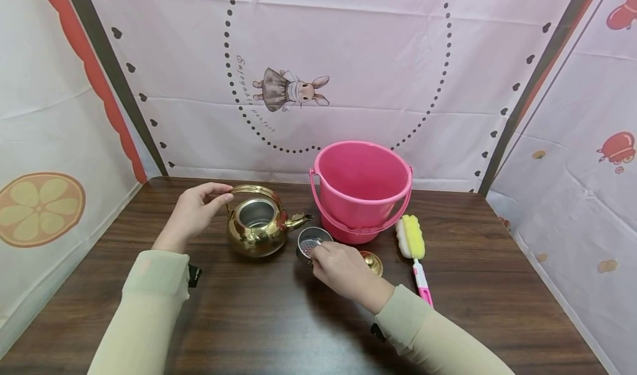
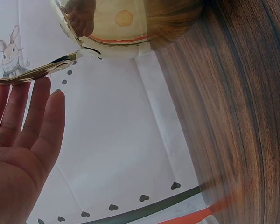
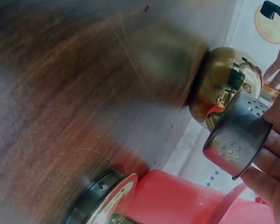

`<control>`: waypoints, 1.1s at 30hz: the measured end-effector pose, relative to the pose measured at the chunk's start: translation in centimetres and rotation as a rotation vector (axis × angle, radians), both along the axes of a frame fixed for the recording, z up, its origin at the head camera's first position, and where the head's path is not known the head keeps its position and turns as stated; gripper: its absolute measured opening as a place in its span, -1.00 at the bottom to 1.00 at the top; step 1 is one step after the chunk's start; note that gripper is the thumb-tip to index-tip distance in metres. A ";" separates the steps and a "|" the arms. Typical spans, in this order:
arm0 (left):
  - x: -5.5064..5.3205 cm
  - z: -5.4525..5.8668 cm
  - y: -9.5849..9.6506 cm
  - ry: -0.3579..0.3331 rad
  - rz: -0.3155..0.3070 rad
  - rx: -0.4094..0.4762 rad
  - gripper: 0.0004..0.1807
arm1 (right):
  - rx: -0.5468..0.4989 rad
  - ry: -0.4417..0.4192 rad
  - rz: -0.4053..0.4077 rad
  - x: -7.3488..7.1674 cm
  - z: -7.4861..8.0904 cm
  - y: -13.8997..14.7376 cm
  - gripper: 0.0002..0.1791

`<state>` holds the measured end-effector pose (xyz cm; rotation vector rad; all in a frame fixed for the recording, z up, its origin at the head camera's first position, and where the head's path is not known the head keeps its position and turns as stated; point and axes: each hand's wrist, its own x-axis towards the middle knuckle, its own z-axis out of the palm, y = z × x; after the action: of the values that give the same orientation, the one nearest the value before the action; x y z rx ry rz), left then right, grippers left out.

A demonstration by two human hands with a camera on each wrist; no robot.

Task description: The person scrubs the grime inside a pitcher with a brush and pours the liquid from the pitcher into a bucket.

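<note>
My left hand (image 1: pixel 193 213) pinches the raised handle of a shiny gold teapot (image 1: pixel 256 243) between thumb and fingers. The teapot stands upright without its lid, and its spout points right. In the left wrist view the fingers (image 2: pixel 36 109) lie under the handle (image 2: pixel 35 73). My right hand (image 1: pixel 347 269) grips a steel tea strainer (image 3: pixel 238 137) by its rim, with small holes in its wall and bottom. In the head view the strainer is above the table, just right of the spout. The gold lid (image 1: pixel 373 263) lies partly behind my right hand.
A pink bucket (image 1: pixel 360 214) with its handle hanging down stands behind the lid. To its right lies a yellow and white sponge brush (image 1: pixel 411 237) with a white and pink handle. Printed cloth walls border the brown wooden table (image 1: pixel 249 319) at back and sides.
</note>
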<state>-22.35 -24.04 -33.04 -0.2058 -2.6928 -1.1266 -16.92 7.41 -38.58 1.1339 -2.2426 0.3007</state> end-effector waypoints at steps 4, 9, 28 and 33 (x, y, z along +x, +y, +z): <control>0.0 0.0 0.0 -0.005 -0.003 0.003 -0.58 | 0.002 -0.005 -0.003 0.1 -0.2 0.2 -0.99; 0.2 0.1 0.0 -0.019 -0.004 0.011 -0.57 | 0.016 -0.014 -0.018 0.3 -0.3 0.4 -0.98; 0.3 0.0 0.0 -0.035 -0.011 0.021 -0.56 | 0.062 -0.086 -0.052 0.5 -0.7 1.2 -0.89; 0.2 0.1 0.0 -0.028 -0.008 0.013 -0.57 | 0.076 -0.093 -0.067 0.3 -0.9 1.4 -0.88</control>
<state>-22.19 -24.05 -32.97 -0.2001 -2.7104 -1.1576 -16.66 8.77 -39.45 1.1015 -2.3862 0.2470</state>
